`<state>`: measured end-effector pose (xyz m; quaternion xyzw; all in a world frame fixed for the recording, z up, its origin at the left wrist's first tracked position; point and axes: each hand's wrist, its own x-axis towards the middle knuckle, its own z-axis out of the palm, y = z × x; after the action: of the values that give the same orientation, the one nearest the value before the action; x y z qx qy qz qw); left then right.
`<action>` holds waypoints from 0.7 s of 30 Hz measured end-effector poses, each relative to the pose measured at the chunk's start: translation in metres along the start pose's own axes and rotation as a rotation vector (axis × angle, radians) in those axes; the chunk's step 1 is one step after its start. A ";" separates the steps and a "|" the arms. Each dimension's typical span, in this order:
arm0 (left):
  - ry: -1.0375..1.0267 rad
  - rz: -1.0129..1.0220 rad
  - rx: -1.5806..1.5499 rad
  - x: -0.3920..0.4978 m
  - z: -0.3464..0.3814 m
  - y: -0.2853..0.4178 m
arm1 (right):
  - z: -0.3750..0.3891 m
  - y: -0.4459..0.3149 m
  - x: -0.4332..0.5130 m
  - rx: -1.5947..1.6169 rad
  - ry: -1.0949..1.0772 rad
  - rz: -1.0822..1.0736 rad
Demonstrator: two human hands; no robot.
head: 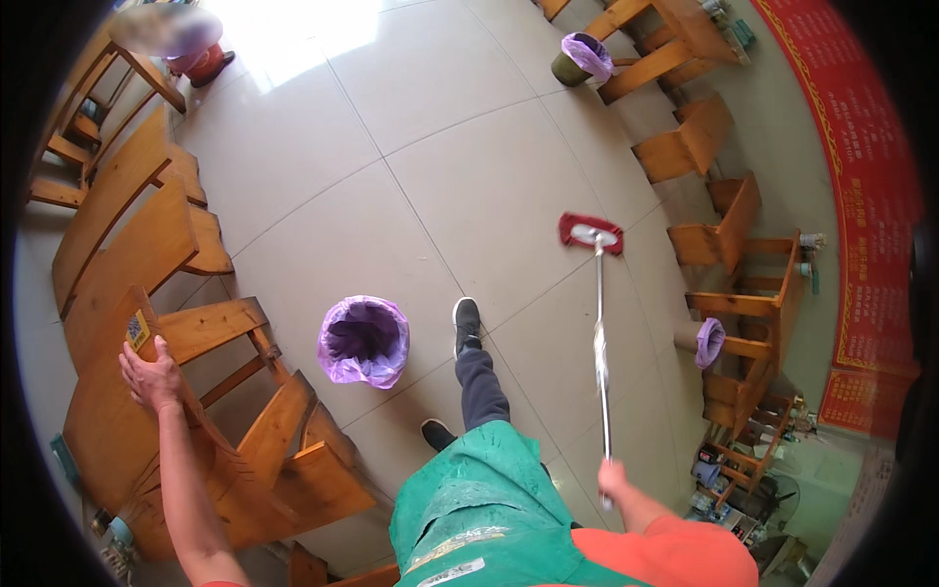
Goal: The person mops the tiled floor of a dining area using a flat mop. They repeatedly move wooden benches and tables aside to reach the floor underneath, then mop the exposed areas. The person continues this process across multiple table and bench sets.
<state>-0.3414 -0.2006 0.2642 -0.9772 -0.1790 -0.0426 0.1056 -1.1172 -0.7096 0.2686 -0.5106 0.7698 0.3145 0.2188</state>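
Note:
My right hand is closed around the lower end of a mop's metal pole. The mop reaches away from me, its flat head fitted with a dark red pad on the tiled floor. My left hand lies on the edge of a wooden table, fingers spread, just below a yellow sticker with a printed code. To the right of that table stands a waste bin lined with a purple bag. I wear a green apron.
Wooden chairs stand by the left table. Along the right wall are wooden seats and tables, with lined bins beside them. A red bin is at the upper left, near a blurred area. A fan stands at the lower right.

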 end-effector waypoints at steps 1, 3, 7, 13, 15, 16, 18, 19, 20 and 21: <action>-0.009 0.000 -0.013 -0.001 -0.001 0.000 | -0.006 -0.056 0.027 0.007 0.044 -0.112; 0.000 0.000 0.024 -0.003 -0.002 0.000 | -0.028 -0.193 0.075 0.285 -0.184 -0.194; 0.018 0.007 0.010 -0.008 -0.003 0.000 | -0.074 -0.483 0.108 0.802 -0.433 -0.338; 0.023 0.034 -0.088 -0.014 -0.011 0.001 | -0.051 -0.662 0.026 0.967 -0.801 -0.263; 0.028 0.046 -0.100 -0.016 -0.015 0.004 | -0.017 -0.658 -0.005 0.873 -0.743 -0.420; 0.023 0.042 -0.104 -0.017 -0.018 0.005 | 0.004 -0.648 -0.020 0.775 -0.660 -0.469; 0.008 0.025 -0.121 -0.019 -0.022 0.008 | 0.040 -0.635 -0.046 0.620 -0.585 -0.517; -0.004 0.016 -0.123 -0.020 -0.023 0.010 | 0.054 -0.634 -0.057 0.688 -0.597 -0.425; -0.011 0.002 -0.161 -0.021 -0.025 0.011 | 0.064 -0.636 -0.065 0.709 -0.632 -0.399; -0.016 -0.001 -0.165 -0.023 -0.026 0.012 | 0.070 -0.645 -0.072 0.645 -0.625 -0.440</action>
<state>-0.3598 -0.2248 0.2842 -0.9828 -0.1763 -0.0496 0.0235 -0.4924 -0.7944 0.0980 -0.4483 0.5994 0.1448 0.6471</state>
